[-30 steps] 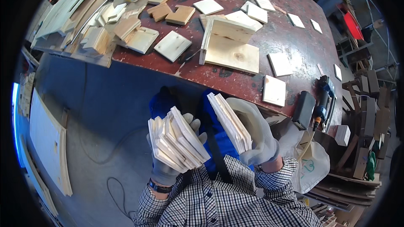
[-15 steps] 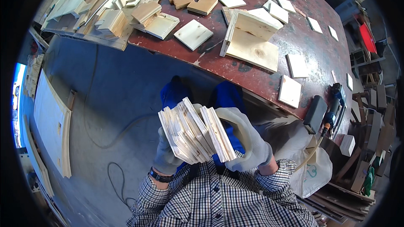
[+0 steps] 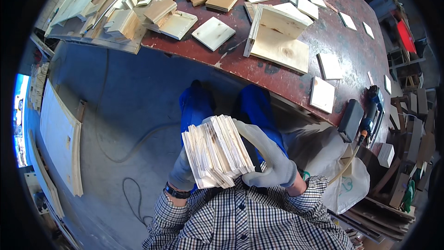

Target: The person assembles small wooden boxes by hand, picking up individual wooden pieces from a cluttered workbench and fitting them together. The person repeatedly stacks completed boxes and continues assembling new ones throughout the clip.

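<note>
**Left hand gripping a stack of wooden pieces, right hand touching its side**

Both gloved hands are meeting in front of the checked shirt, with the stack sitting between them. The thin pieces are standing face to face, edges up, their lower ends forming an uneven line. The left hand is cupping the nine o'clock side. The right hand is curving around the three o'clock side, fingers and thumb reaching the stack; whether it is gripping or only pressing, I cannot tell.

Measured from the stack, a square wooden piece is lying at twelve o'clock on the red table. An L-shaped wooden assembly is resting at one o'clock. A power tool is lying between two and three, near a dark block. A pale panel is leaning at nine.
</note>
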A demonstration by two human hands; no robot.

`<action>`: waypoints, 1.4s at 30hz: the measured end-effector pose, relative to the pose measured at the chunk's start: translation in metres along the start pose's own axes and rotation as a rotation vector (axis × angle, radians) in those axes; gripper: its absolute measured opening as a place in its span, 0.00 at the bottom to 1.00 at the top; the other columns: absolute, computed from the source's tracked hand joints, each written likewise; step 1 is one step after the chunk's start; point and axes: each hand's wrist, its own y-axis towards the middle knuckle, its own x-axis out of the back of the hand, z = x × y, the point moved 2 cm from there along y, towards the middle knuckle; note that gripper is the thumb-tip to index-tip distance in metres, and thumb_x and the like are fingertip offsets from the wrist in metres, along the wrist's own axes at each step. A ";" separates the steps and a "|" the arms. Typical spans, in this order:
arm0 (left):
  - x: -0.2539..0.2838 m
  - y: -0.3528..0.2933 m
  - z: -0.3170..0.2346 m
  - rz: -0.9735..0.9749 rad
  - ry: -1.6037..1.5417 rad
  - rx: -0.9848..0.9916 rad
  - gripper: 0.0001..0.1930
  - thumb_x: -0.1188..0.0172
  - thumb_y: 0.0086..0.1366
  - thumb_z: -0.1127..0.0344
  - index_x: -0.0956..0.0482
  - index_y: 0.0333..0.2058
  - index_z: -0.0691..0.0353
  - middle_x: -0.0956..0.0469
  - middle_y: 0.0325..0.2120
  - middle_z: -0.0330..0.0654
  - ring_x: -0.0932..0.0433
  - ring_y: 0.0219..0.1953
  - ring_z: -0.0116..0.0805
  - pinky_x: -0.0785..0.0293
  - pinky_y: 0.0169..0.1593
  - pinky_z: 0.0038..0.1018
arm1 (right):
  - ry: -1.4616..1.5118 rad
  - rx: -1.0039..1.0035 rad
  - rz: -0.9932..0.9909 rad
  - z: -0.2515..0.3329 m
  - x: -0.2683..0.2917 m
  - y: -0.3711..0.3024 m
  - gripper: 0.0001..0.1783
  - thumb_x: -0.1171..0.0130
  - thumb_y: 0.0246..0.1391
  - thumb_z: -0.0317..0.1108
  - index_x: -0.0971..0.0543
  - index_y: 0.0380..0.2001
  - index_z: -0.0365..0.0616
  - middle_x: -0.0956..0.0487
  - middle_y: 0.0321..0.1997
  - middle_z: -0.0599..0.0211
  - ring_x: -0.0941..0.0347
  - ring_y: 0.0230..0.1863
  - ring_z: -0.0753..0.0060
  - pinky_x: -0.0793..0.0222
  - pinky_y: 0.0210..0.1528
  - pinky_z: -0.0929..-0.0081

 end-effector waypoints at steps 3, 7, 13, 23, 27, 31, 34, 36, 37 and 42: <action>-0.010 0.003 -0.001 -0.067 0.029 0.017 0.40 0.37 0.74 0.46 0.39 0.76 0.57 0.34 0.74 0.49 0.28 0.71 0.47 0.25 0.71 0.47 | -0.102 0.092 -0.019 0.008 -0.002 0.002 0.62 0.23 0.46 0.51 0.40 0.78 0.34 0.35 0.77 0.42 0.38 0.75 0.41 0.50 0.78 0.48; 0.005 -0.005 -0.004 -0.056 -0.051 0.050 0.44 0.36 0.72 0.41 0.42 0.77 0.56 0.38 0.76 0.50 0.32 0.74 0.48 0.29 0.73 0.50 | -0.217 0.148 -0.026 0.012 -0.002 0.004 0.63 0.23 0.44 0.54 0.39 0.78 0.37 0.34 0.76 0.41 0.37 0.73 0.40 0.50 0.76 0.47; 0.033 -0.026 -0.003 -0.097 0.189 0.030 0.44 0.46 0.74 0.34 0.46 0.79 0.52 0.43 0.78 0.53 0.37 0.76 0.57 0.34 0.72 0.63 | -0.144 0.176 -0.120 0.004 -0.005 0.003 0.61 0.24 0.45 0.57 0.37 0.78 0.40 0.31 0.71 0.46 0.36 0.70 0.44 0.48 0.73 0.51; -0.007 0.015 0.003 -0.074 0.307 -0.013 0.44 0.35 0.71 0.41 0.39 0.74 0.63 0.29 0.70 0.49 0.25 0.69 0.42 0.23 0.69 0.39 | -0.274 0.051 -0.035 0.013 0.014 0.001 0.54 0.29 0.54 0.56 0.34 0.75 0.32 0.26 0.50 0.55 0.30 0.50 0.57 0.34 0.55 0.62; -0.029 0.026 0.005 -0.327 0.454 -0.043 0.42 0.37 0.72 0.42 0.38 0.73 0.64 0.27 0.67 0.47 0.25 0.68 0.38 0.25 0.70 0.36 | -0.116 -0.114 -0.169 0.012 0.010 -0.003 0.45 0.32 0.59 0.48 0.31 0.72 0.29 0.23 0.49 0.51 0.25 0.46 0.59 0.30 0.52 0.64; -0.049 0.037 0.006 -0.420 0.664 -0.067 0.44 0.38 0.73 0.39 0.40 0.75 0.64 0.29 0.68 0.47 0.29 0.70 0.37 0.30 0.73 0.35 | 0.024 -0.246 -0.196 0.017 0.007 -0.007 0.51 0.32 0.61 0.48 0.41 0.75 0.25 0.24 0.65 0.45 0.25 0.65 0.52 0.33 0.69 0.63; -0.062 0.043 0.011 -0.474 0.755 -0.060 0.46 0.40 0.74 0.37 0.41 0.76 0.64 0.31 0.69 0.47 0.32 0.72 0.37 0.34 0.74 0.36 | 0.017 -0.189 -0.218 0.009 0.001 -0.013 0.71 0.22 0.54 0.56 0.59 0.79 0.27 0.37 0.79 0.41 0.40 0.81 0.51 0.48 0.82 0.57; -0.068 0.050 0.014 -0.533 0.809 -0.077 0.46 0.40 0.74 0.37 0.42 0.76 0.65 0.32 0.70 0.48 0.34 0.73 0.38 0.36 0.74 0.36 | -0.059 -0.076 -0.302 0.007 -0.009 -0.010 0.79 0.18 0.49 0.59 0.64 0.79 0.28 0.41 0.81 0.42 0.42 0.82 0.51 0.50 0.82 0.56; -0.067 0.052 0.016 -0.530 0.867 -0.084 0.46 0.42 0.75 0.36 0.42 0.76 0.65 0.33 0.70 0.47 0.35 0.73 0.38 0.38 0.75 0.35 | -0.151 -0.107 -0.272 0.003 -0.010 -0.011 0.85 0.16 0.44 0.59 0.70 0.79 0.30 0.44 0.82 0.43 0.44 0.82 0.52 0.51 0.83 0.55; -0.070 0.057 0.023 -0.538 0.884 -0.008 0.44 0.46 0.78 0.38 0.45 0.78 0.65 0.35 0.72 0.47 0.37 0.74 0.37 0.41 0.76 0.34 | 0.056 -0.261 -0.392 0.004 -0.009 -0.009 0.77 0.17 0.48 0.54 0.63 0.80 0.33 0.41 0.80 0.45 0.43 0.81 0.53 0.49 0.82 0.56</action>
